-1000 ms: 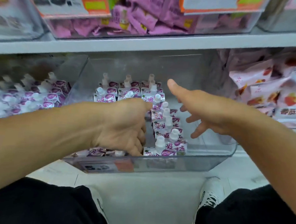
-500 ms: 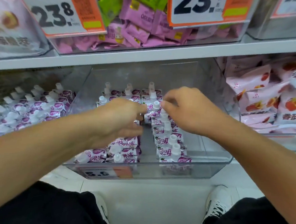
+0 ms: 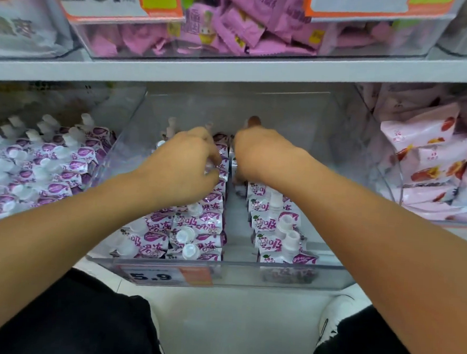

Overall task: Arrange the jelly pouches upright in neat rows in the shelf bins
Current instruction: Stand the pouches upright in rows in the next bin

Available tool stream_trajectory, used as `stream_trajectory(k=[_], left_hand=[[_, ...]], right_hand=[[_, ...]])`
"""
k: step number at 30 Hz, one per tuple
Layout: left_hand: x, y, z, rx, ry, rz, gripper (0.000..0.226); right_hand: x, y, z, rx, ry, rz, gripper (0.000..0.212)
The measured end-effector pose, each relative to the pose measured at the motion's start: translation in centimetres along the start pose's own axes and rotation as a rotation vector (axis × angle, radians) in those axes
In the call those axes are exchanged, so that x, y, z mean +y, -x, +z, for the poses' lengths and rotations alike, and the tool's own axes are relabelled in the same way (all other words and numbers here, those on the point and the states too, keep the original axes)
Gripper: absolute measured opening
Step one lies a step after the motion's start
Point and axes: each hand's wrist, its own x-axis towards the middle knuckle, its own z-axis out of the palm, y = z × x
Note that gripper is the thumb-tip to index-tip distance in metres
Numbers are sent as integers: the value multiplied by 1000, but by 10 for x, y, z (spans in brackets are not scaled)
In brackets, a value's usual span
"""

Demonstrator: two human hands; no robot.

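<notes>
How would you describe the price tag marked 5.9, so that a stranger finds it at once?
Find the clear bin on the lower shelf, the one that both hands reach into. The price tag sits on its front wall, at the left. Its digits read 5.9 and its right part is orange; the tags above show larger digits.

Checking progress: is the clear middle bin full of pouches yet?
Not full. The clear bin shows bare floor right of the jelly pouches.
</notes>
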Motion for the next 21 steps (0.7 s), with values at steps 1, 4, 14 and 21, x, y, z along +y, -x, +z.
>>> stream_trajectory(k=[1, 4, 14, 21], left_hand=[[-1, -2, -2, -7, 14, 4, 32], [-3, -7, -5, -18, 52, 4, 27], [-5, -4, -2, 34, 259, -103, 29], [24, -20, -12, -117, 1339, -557, 23]], right_hand=[[3, 3, -2, -9, 5, 10, 59], [12, 8, -12, -70, 7, 10, 71], [7, -17, 3, 118, 47, -32, 63], [25, -1, -23, -26, 87, -29, 45]])
